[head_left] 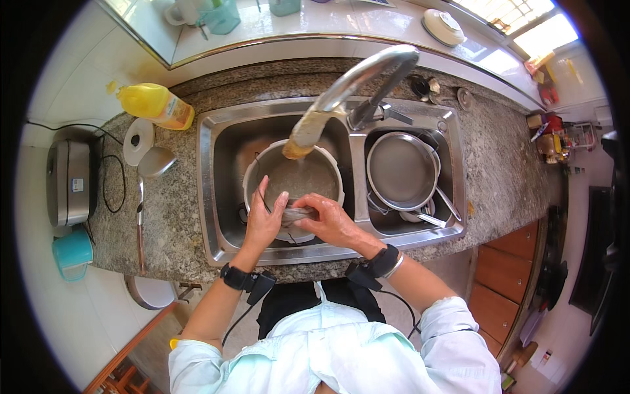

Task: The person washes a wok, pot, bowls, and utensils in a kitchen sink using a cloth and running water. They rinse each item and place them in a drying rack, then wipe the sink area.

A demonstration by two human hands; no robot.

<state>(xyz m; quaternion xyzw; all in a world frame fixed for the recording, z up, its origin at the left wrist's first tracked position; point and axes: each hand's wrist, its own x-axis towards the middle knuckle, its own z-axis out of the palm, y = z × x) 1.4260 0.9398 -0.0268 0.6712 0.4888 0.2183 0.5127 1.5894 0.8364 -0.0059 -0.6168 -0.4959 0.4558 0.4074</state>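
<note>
A round metal pot (250, 183) with water in it stands in the left sink basin. My right hand (329, 220) pinches a wet grey scrubber or cloth (298, 213) over the near side of the pot; its exact kind is unclear. Just left of it is my left hand (263, 216), thumb and fingers apart, beside the grey thing. A thin dark strand (259, 178) runs past its fingers. Above the pot hangs the tap's spout (302, 133), its end wrapped in stained material. Water falls from it into the pot.
The right basin holds a metal pan (402, 170) and utensils. A yellow bottle (162, 106), white lid (138, 143), ladle (156, 162) and wooden-handled tool (141, 236) lie left of the metal sink (205, 197). Further left are a grey appliance (71, 182) and a turquoise mug (73, 252).
</note>
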